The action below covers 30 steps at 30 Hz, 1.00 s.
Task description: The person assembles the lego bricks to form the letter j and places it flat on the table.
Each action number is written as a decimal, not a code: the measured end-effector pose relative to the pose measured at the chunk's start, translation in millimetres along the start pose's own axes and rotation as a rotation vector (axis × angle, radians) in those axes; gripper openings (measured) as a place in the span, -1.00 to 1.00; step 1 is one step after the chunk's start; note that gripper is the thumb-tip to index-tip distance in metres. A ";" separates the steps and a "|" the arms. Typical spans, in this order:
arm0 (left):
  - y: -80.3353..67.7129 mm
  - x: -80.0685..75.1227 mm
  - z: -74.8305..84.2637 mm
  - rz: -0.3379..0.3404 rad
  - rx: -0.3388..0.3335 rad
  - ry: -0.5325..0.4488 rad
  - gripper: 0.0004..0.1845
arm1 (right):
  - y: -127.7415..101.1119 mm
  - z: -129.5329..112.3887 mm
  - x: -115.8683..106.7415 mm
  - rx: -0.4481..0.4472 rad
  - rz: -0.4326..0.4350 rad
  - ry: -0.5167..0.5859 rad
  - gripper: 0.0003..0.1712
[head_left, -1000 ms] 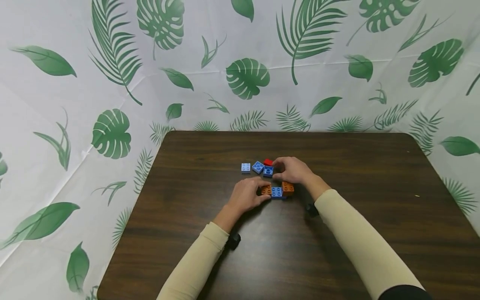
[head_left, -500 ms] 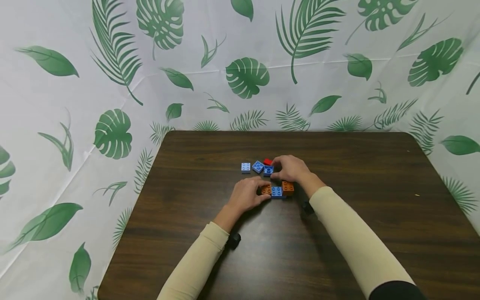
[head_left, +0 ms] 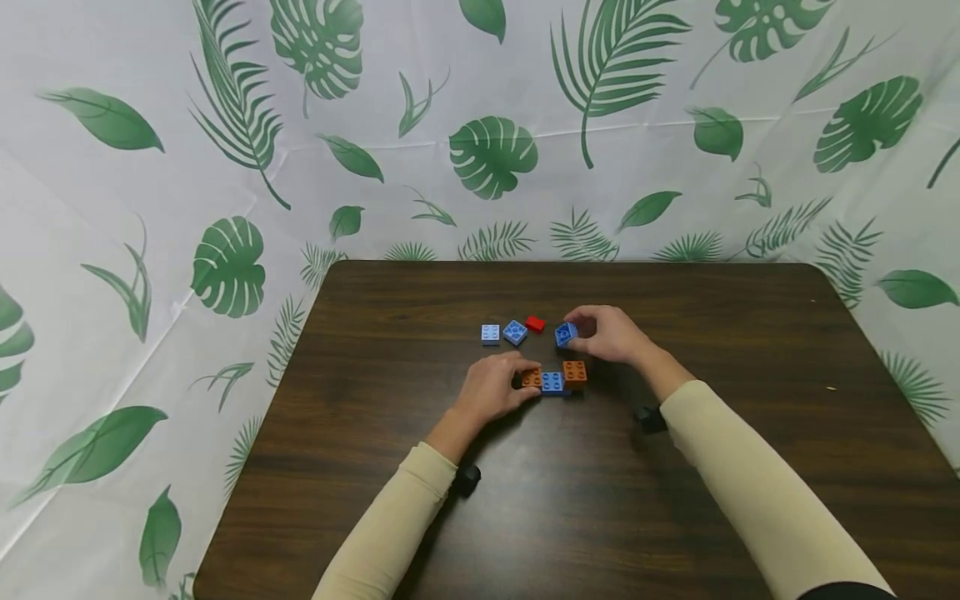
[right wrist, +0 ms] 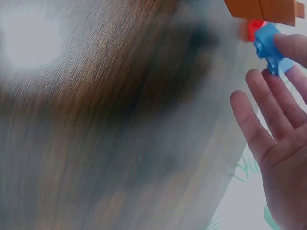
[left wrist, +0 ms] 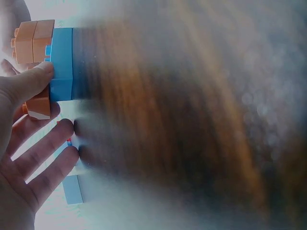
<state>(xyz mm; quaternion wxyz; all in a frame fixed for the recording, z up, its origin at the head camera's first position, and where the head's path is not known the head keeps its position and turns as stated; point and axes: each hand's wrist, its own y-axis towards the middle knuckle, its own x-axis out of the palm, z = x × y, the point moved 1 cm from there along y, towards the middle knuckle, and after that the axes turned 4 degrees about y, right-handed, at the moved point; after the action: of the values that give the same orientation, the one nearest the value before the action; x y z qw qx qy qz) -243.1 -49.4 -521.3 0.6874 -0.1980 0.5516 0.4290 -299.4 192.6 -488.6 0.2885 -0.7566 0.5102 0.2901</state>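
Leafy sheet (head_left: 420, 83) backs seemingly wooden table (head_left: 570, 492); right hand (head_left: 611, 335) pinches blue brick (head_left: 565, 336).

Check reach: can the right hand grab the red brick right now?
Likely not until the right hand releases the blue brick it pinches; otherwise only bare table shows between that brick and the red brick.

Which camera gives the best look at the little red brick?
The head view, where the red brick lies unobstructed. The right wrist view shows part of it behind the held blue brick; the left wrist view, just a red speck between fingers, probably it.
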 end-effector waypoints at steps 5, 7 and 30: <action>0.6 1.1 -0.3 0.010 0.006 0.011 -0.56 | -13.1 2.7 -14.5 -0.049 0.035 0.015 -0.53; 0.9 2.3 -0.5 0.017 0.006 0.020 -0.57 | -17.6 2.8 -19.5 -0.065 0.045 0.023 -0.53; 0.3 4.0 0.8 0.049 0.015 0.011 -0.58 | -64.7 -25.6 -20.8 -0.190 -0.037 0.024 -0.42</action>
<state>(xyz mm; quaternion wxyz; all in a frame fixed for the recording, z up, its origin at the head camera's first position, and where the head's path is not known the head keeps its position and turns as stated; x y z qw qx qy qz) -242.8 -47.2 -524.7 0.6752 -0.1818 0.5632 0.4403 -241.5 206.7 -447.3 0.2148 -0.7933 0.4695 0.3228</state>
